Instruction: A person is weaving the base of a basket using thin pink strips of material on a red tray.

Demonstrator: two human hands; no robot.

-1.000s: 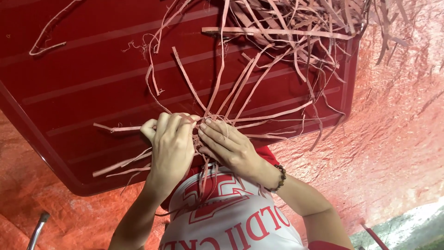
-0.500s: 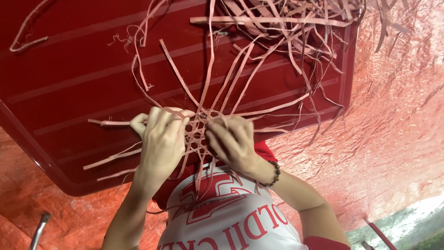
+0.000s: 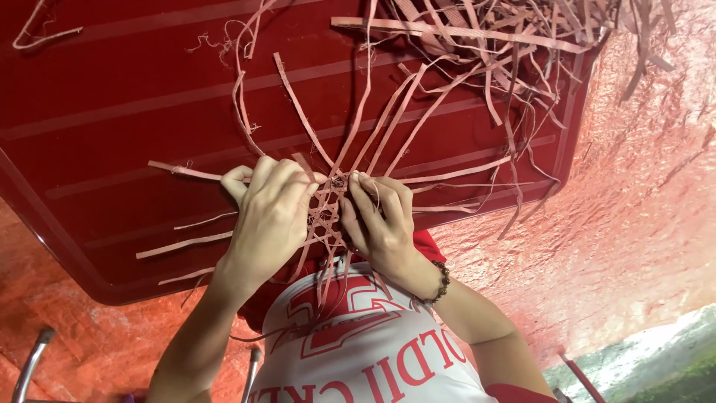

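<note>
A small lattice of flat pinkish strips, the woven piece [image 3: 327, 213], lies at the near edge of a dark red table [image 3: 112, 127]. My left hand [image 3: 268, 216] grips its left side with the fingers curled over the strips. Its right side is pinched by my right hand [image 3: 380, 220], which wears a bead bracelet at the wrist. Long loose strip ends [image 3: 377, 127] fan out from the weave across the table, and some hang down toward my white and red shirt [image 3: 358, 351].
A tangled pile of loose strips [image 3: 514, 37] covers the table's far right corner and hangs over its edge. One stray strip [image 3: 45, 33] lies at far left. Red tarp [image 3: 641, 194] covers the ground. Metal legs [image 3: 30, 366] stand at bottom left.
Both hands stay on the weave. My right fingers slid off its top to its right edge, uncovering the lattice. The view shifted slightly.
</note>
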